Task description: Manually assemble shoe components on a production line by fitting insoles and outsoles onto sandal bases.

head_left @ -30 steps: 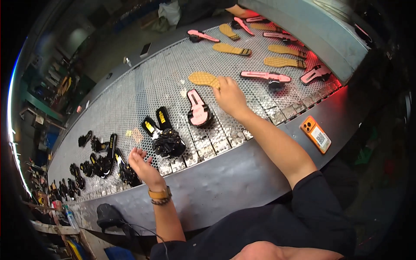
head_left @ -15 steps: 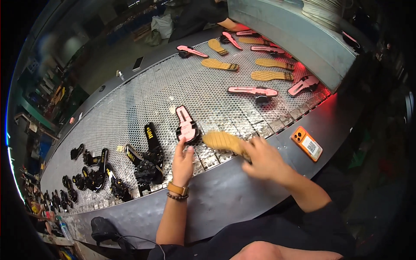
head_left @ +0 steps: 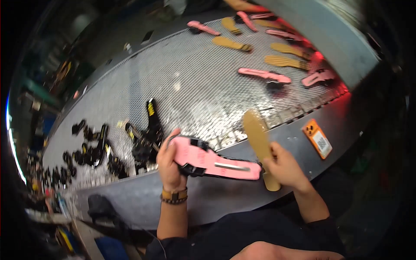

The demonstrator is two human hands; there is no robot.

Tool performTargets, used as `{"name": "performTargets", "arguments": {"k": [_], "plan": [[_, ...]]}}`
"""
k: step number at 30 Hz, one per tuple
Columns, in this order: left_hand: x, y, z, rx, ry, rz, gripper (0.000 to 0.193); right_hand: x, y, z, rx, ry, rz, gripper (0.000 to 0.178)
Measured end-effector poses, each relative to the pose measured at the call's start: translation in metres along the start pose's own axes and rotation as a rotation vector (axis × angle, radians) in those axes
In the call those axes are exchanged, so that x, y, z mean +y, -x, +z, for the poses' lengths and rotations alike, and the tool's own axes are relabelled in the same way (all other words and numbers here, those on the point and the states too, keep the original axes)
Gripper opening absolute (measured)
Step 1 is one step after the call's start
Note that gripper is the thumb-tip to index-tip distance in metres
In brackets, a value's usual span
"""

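Note:
My left hand (head_left: 169,167) is closed on the broad end of a sandal upper (head_left: 203,159) with a pink underside, black straps and a metal strip along its narrow half. The pink face is turned up, above the table's near edge. In my right hand (head_left: 286,167) is a tan shoe sole (head_left: 255,128), gripped near its narrower part and standing nearly upright. Its plain face shows. The free end of the upper comes close to the sole; whether they touch I cannot tell. My right fingers partly hide the sole.
Pink-bottomed uppers (head_left: 264,75) and tan soles (head_left: 286,61) lie on the mesh belt (head_left: 177,60) by a red-lit metal housing (head_left: 338,34). Several black sandals (head_left: 149,130) lie left. An orange phone (head_left: 318,138) rests on the metal edge; another person's arm (head_left: 247,5) is at the far side.
My left hand has picked the pink-bottomed upper off the belt and brought it nearer. My right hand has turned the tan sole from lying sideways to nearly upright, its other face showing.

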State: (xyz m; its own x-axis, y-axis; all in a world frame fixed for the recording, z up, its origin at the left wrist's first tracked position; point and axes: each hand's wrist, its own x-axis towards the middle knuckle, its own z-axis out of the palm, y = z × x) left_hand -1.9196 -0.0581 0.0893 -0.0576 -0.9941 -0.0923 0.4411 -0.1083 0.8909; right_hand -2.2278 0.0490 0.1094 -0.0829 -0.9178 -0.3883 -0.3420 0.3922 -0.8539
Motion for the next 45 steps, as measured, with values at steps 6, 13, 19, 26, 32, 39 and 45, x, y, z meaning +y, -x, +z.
{"name": "performTargets", "arguments": {"k": [6, 13, 19, 26, 32, 39, 45], "plan": [[-0.025, 0.008, -0.001, -0.234, 0.348, -0.148, 0.041, -0.026, 0.006, -0.01, -0.339, -0.797, -0.078, 0.041], [-0.038, 0.015, -0.005, -0.349, 0.212, -0.002, 0.053, -0.05, 0.002, -0.001, -0.375, -0.317, 0.096, 0.033], [-0.037, 0.032, 0.022, -0.105, 0.084, -0.012, 0.064, -0.046, 0.003, 0.034, -0.426, -0.102, 0.075, 0.038], [-0.037, 0.042, 0.034, -0.222, 0.069, 0.035, 0.063, -0.043, -0.01, 0.05, -0.443, -0.001, 0.022, 0.044], [-0.044, 0.044, 0.035, -0.25, 0.102, 0.011, 0.063, -0.038, -0.01, 0.047, -0.433, 0.002, 0.067, 0.044], [-0.047, 0.048, 0.048, -0.262, 0.091, 0.06, 0.058, -0.029, -0.007, 0.047, -0.305, 0.063, -0.132, 0.049], [-0.048, 0.05, 0.056, -0.299, -0.07, 0.126, 0.06, -0.038, -0.008, 0.032, -0.361, 0.094, 0.045, 0.049]]}}
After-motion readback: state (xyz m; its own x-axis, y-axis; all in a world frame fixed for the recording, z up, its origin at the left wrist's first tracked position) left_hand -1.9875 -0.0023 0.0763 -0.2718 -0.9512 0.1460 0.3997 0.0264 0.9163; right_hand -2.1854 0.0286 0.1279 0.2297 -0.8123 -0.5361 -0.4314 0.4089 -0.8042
